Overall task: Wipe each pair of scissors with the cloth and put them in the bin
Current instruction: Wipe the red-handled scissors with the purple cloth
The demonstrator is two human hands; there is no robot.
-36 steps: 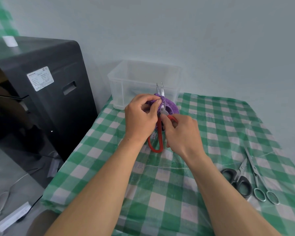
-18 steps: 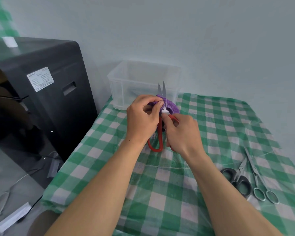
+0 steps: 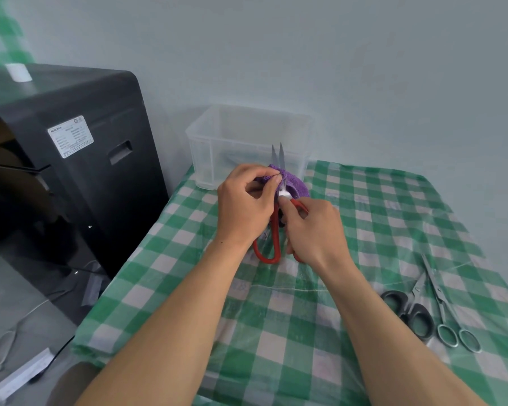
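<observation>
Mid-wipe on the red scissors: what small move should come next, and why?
Probably slide the cloth up to the blade tips. The left hand pinches the cloth round the blades near the pivot, the tips stand bare above it, and the right hand grips the red scissors by the handles, steadying them. The bin comes after.

Red scissors, purple cloth between hands
</observation>
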